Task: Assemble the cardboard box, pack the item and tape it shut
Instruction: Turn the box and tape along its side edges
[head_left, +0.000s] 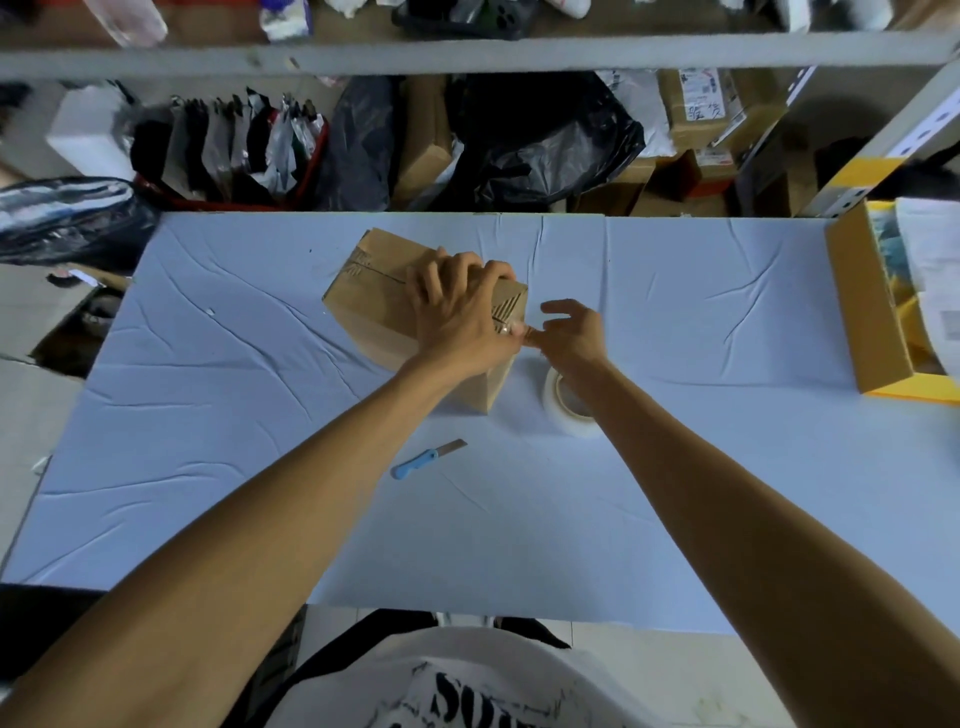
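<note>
A closed brown cardboard box (374, 291) stands in the middle of the table, its top flaps folded down along a dark seam. My left hand (462, 312) lies on the box's top near its right end, fingers curved over the far edge. My right hand (569, 332) is just right of the box and pinches something small, apparently a tape end, at the box's near right corner, where it meets my left thumb. A roll of clear tape (566, 402) stands on the table under my right wrist. What is inside the box is hidden.
A blue-handled cutter (423, 460) lies on the pale blue tablecloth (208, 415) in front of the box. An open cardboard and yellow box (872, 312) with goods sits at the table's right edge. Shelves, black bags and parcels crowd behind the table.
</note>
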